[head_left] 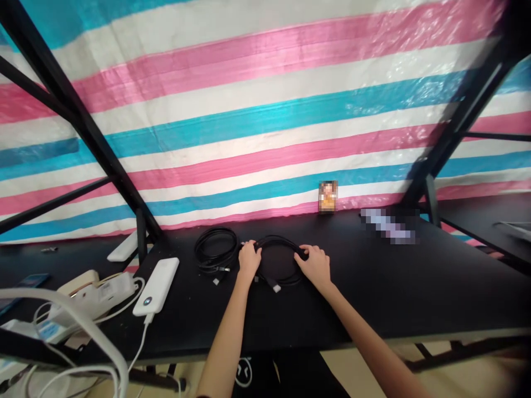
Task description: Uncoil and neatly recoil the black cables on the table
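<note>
A black cable (pixel 280 239) lies coiled on the black table, with a silver USB plug (pixel 276 288) at its near side. My left hand (pixel 249 258) is closed on the left side of this coil. On the opposite side, my right hand (pixel 316 266) grips the loop between thumb and fingers. A second coiled black cable (pixel 215 249) rests just left of my left hand, its plug (pixel 216 282) lying toward me. The fingertips of both hands are partly hidden.
The black table (pixel 373 298) bears a white power bank (pixel 156 287) with a plugged-in cord at left. Beyond it are power strips (pixel 102 296) and white cords. A small pixelated box (pixel 328 198) stands at the back; a blurred item (pixel 388 225) lies right. Black frame posts (pixel 83 119) flank the table.
</note>
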The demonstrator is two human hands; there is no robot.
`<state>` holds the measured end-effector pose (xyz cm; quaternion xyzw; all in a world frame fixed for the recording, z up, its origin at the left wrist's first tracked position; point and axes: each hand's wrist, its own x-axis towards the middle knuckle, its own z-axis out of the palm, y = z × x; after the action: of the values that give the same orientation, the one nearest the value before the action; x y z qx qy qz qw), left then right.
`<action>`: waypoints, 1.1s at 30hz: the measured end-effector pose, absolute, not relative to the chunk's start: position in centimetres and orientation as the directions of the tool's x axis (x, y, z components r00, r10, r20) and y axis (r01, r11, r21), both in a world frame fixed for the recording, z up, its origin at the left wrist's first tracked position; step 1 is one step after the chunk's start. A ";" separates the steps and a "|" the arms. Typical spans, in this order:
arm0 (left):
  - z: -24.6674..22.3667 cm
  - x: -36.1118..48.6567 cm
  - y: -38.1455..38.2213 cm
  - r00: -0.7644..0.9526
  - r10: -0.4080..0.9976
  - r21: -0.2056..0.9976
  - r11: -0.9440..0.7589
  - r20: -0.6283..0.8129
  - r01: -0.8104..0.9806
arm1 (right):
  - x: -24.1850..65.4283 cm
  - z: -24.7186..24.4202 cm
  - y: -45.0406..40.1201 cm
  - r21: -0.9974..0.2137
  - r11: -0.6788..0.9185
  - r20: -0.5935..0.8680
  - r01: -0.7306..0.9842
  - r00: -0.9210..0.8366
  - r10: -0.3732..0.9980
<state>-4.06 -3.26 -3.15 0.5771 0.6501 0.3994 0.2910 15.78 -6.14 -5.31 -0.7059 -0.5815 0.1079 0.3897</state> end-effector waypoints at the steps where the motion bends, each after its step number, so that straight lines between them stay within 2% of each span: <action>1: -3.1 -4.1 -3.2 -0.156 0.985 0.877 0.015 0.068 0.480 | 15.9 -5.2 -6.3 -0.691 -0.003 0.303 0.723 0.294 0.907; 5: -2.0 -3.7 -4.0 -0.130 0.991 0.961 0.004 0.033 0.275 | 16.2 -4.8 -7.7 -0.801 0.053 0.261 0.596 0.269 0.927; 8: -0.6 -3.2 -5.4 -0.082 0.996 0.995 -0.011 0.019 0.098 | 16.2 -4.6 -9.3 -0.904 0.102 0.197 0.416 0.191 0.962; 11: 1.2 -3.5 -6.6 -0.023 1.000 0.998 -0.012 0.011 -0.067 | 15.5 -3.7 -11.2 -0.968 0.123 0.159 0.220 0.157 0.975; 15: 3.7 -5.3 -7.4 -0.019 0.999 0.972 -0.045 0.042 -0.229 | 15.1 -0.3 -13.4 -0.989 0.139 0.144 0.042 0.167 0.975; 18: 5.4 -7.3 -8.6 -0.064 0.992 0.949 -0.118 0.104 -0.291 | 16.1 3.2 -14.9 -0.966 0.255 0.249 -0.035 0.114 0.962; 22: 7.6 -9.1 -11.2 -0.131 0.969 0.927 -0.240 0.211 -0.289 | 18.1 6.4 -16.6 -0.901 0.418 0.427 0.116 0.067 0.902; 25: 9.7 -9.7 -12.9 -0.213 0.934 0.899 -0.338 0.285 -0.279 | 19.5 7.4 -17.7 -0.885 0.446 0.463 0.132 0.173 0.869; 27: 11.2 -10.3 -13.8 -0.297 0.901 0.868 -0.402 0.317 -0.293 | 20.9 8.2 -18.3 -0.900 0.435 0.418 0.027 0.335 0.845; 29: 12.4 -11.3 -14.3 -0.370 0.871 0.836 -0.446 0.323 -0.319 | 22.9 9.2 -19.0 -0.874 0.451 0.307 -0.182 0.513 0.802; 31: 13.0 -12.4 -14.7 -0.417 0.854 0.814 -0.467 0.313 -0.346 | 25.4 10.3 -19.7 -0.780 0.472 0.189 -0.411 0.564 0.804; 33: 13.0 -13.3 -15.1 -0.436 0.852 0.801 -0.466 0.291 -0.377 | 28.0 11.3 -20.5 -0.710 0.487 0.154 -0.508 0.563 0.812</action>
<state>-13.31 -15.08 13.02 0.3558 0.3338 0.7787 0.3945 27.97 -20.51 11.28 -0.3120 -0.2432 0.3989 0.8273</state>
